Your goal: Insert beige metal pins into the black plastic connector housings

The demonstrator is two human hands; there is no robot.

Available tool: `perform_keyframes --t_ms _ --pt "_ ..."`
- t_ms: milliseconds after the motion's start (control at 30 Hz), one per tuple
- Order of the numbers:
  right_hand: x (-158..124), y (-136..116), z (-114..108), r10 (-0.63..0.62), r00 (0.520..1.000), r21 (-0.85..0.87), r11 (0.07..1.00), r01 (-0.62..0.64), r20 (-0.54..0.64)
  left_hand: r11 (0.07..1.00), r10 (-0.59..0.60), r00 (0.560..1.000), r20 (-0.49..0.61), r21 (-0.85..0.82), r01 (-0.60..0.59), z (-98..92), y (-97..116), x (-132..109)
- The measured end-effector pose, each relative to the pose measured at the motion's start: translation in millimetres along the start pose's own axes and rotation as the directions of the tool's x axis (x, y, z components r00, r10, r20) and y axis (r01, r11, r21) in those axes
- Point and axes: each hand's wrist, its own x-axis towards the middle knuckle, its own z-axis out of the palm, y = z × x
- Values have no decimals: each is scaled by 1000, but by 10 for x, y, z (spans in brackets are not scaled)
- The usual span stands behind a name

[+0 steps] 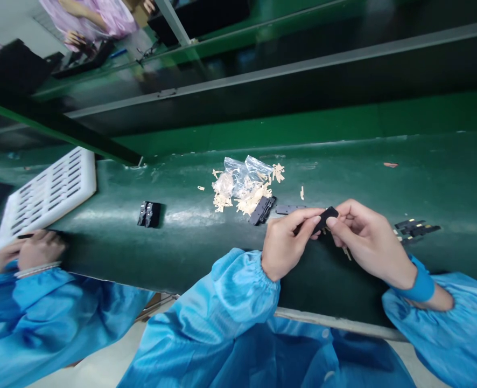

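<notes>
My left hand (285,242) and my right hand (365,237) meet over the green belt (343,167), both pinching one small black plastic part (326,218) between thumb and fingers. Small pale pins stick out under the part. Just behind my hands lie a black part (262,210) and a flat dark piece (287,208). A clear plastic bag (244,180) with a heap of small tan pieces (254,194) lies beyond them.
A black part (149,214) lies alone on the belt to the left. A few black parts with metal pins (414,228) lie right of my right hand. A co-worker's hand (32,249) in a blue sleeve rests by a white slotted tray (48,193) at the left.
</notes>
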Motion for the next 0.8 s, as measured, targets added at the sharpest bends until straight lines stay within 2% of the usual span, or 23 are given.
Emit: perform_keyframes --t_ms 267,500,633,733,800 --pt "23 -3 -24 -47 998 72 996 44 36 999 0 1000 -5 -50 0 -24 -25 35" --pt "71 7 -78 -14 998 10 1000 14 -58 978 -95 984 152 -170 121 -47 -50 116" --pt "96 -13 -130 21 1000 105 994 -20 -17 985 -51 979 197 -150 82 -99 -81 190" --pt "155 -15 -227 94 996 144 985 -94 3 997 11 990 138 -75 -1 -201 -67 265" --pt "224 3 -305 112 983 230 970 -75 -148 997 66 997 26 39 -67 -282 -39 303"
